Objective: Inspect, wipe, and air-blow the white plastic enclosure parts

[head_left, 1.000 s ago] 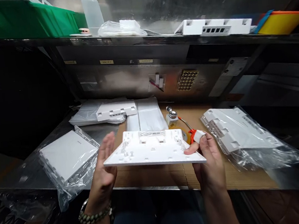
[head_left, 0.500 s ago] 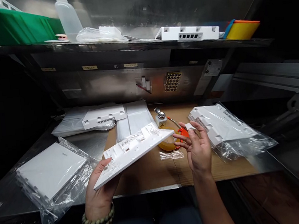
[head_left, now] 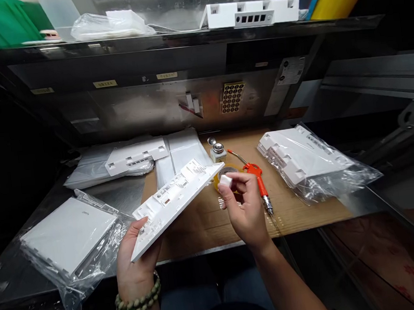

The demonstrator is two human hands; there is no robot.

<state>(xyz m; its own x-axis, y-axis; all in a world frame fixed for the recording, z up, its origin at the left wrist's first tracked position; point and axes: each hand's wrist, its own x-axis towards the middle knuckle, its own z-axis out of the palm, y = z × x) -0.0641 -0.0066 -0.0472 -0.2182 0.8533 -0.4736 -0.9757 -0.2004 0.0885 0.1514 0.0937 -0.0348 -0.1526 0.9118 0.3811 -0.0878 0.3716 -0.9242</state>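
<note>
White plastic panel sits tilted in the left hand, fingers clasped on its lower corner, above the cardboard mat; right hand pinches a small white piece just beside its upper edge, not yet fitted

The left hand holds a tilted white plastic panel; the right hand pinches a small white piece beside it.
</note>
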